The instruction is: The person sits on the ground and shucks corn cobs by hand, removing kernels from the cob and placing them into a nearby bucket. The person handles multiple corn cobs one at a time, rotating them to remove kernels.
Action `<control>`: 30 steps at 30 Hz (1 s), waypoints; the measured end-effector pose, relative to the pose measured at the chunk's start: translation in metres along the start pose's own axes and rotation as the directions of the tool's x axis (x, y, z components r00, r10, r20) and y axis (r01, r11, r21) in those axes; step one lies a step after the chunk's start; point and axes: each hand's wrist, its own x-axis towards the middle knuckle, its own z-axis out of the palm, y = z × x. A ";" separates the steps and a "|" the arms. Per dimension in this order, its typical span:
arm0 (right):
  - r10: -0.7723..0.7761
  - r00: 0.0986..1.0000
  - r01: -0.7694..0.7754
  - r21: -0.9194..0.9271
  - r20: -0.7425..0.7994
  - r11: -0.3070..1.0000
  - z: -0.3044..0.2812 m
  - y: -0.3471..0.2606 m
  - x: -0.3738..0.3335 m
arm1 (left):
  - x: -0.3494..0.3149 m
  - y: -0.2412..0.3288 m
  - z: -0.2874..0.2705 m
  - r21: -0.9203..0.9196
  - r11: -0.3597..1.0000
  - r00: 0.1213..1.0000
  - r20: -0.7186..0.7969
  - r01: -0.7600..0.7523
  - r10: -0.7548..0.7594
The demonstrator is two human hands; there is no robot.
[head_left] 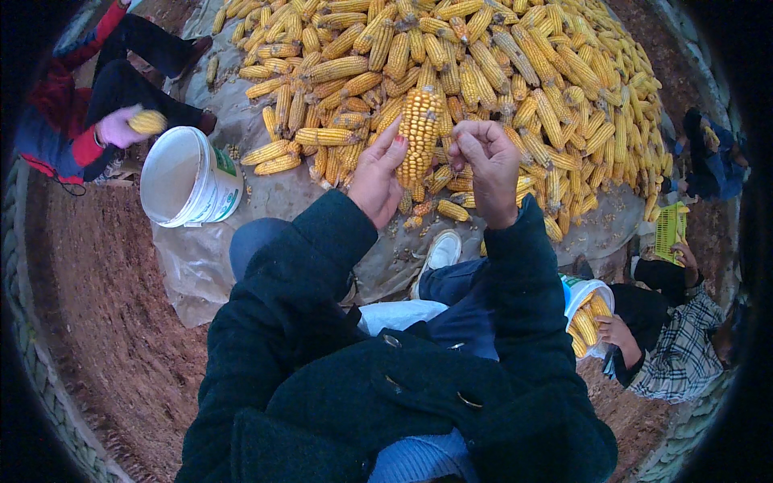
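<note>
Starting from the left of the big corn pile (483, 72), you see another person in a red and dark jacket whose hand (119, 127) holds a cob, and just beside it an empty white bucket (189, 179) tipped on the grey tarp (241, 121). Nearer to the pile's front edge, your left hand (377, 175) holds the corn cob (419, 135) from its left side, fingers pressed on the lower half. The cob stands upright, its long axis pointing away from you toward the pile, with the tip over the heaped cobs. Your right hand (487, 165) is just to the right of the cob; its fingers are curled together and whether they touch the kernels, I cannot tell. Far right of the pile, a second person has a bucket with cobs (586, 315).
</note>
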 end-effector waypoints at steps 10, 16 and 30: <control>-0.007 0.999 0.011 -0.094 0.040 0.995 0.000 0.002 -0.001 | -0.003 0.004 0.003 0.047 0.999 1.000 -0.002 0.023 -0.023; 0.019 0.999 -0.016 -0.072 0.038 0.997 0.000 0.004 0.000 | 0.000 0.002 0.005 0.197 0.978 0.995 -0.055 -0.068 0.080; 0.094 0.996 -0.094 -0.047 -0.001 0.994 -0.004 0.011 0.002 | 0.001 -0.003 -0.001 0.094 0.995 0.997 -0.071 -0.035 0.042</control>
